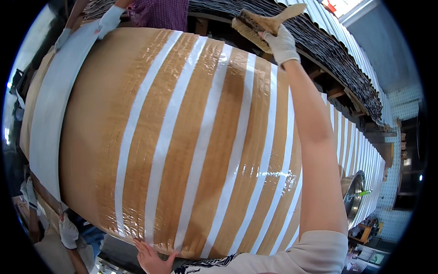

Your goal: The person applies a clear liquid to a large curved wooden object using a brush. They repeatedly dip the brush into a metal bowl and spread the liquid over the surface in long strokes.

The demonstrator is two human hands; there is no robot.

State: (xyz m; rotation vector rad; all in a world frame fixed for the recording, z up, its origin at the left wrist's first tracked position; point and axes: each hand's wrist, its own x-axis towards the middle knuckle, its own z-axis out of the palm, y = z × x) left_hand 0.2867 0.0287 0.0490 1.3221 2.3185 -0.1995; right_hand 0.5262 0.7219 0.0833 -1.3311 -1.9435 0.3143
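Brown paper sheets [150, 182] lie overlapped in a staggered row, with white strips showing between glossy, wet-looking brown bands. My right hand [282, 44], in a white glove with bare fingertips, is stretched across to the far edge. It grips a wide paste brush [255, 31], raised near that edge, with its pale wooden handle pointing up to the right. Bare and with fingers spread, my left hand [155, 258] rests at the near edge of the sheets. At the far left, co-workers' gloved hands hold the two ends of a long pale sheet [52, 114] above the brown paper.
A metal bowl [351, 196] with something green at its rim sits on the striped sheets to the right. Behind the far edge is a long stack of dark, wavy-edged sheets [337, 59]. Two people stand at the left, one on each side of the table.
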